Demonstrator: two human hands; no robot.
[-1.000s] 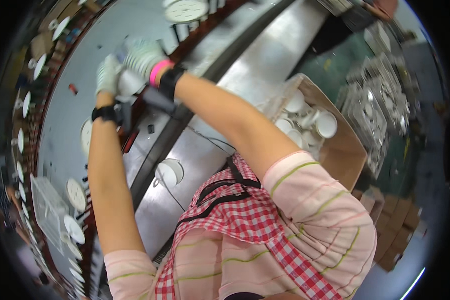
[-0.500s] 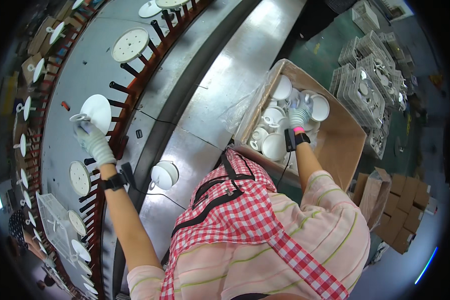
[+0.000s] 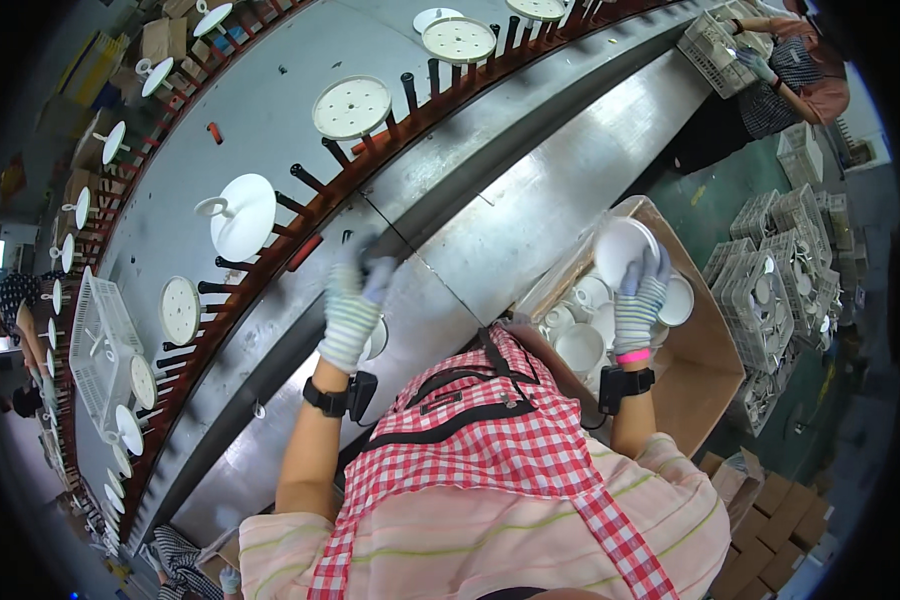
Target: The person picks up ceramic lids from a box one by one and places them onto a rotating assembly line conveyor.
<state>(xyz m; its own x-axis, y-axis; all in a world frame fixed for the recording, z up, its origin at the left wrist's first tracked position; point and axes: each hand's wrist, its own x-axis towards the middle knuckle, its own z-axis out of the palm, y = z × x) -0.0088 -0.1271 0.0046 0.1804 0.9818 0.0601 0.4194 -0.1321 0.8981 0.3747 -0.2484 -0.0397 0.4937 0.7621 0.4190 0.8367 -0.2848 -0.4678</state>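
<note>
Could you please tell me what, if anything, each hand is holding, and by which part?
Right hand: round white disc, grip at its rim. Left hand: blurred, cannot tell.

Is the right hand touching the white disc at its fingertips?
Touching. The head view shows the right hand gripping the white disc by its lower right edge.

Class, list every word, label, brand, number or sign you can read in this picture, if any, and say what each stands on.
No text can be read.
Dark patch on the checked apron: too small to read.
Stacked brown cartons: any marking is too small to make out.
White disc in the right hand: no lettering visible.
Pale dotted disc: small dark dots, no letters.
</note>
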